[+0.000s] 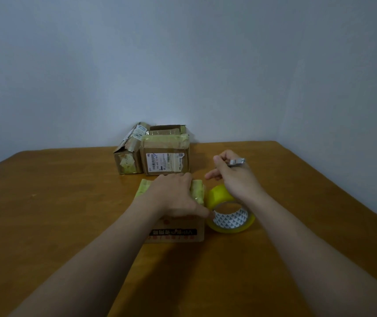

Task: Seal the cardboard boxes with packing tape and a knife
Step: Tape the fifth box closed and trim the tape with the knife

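On the brown wooden table (57, 213), far against the grey wall, a battered cardboard box with torn labels (126, 154) leans beside a squarer cardboard box with a white shipping label (166, 160). A third, open-topped cardboard box (168, 128) stands behind that one. Nearer, at the centre, sits the small cardboard box with yellowish tape across its top and a black printed strip on its near side (176, 233). The left hand (173, 195) lies palm down on it, fingers laid over the top to the far edge and the thumb stretched right. Just right of this box, the roll of yellowish clear packing tape with a white triangle-patterned core (231, 216) stands tilted on the table. Beyond the roll, the right hand (233, 177) hovers with fingers curled around a small metal knife (236, 161).
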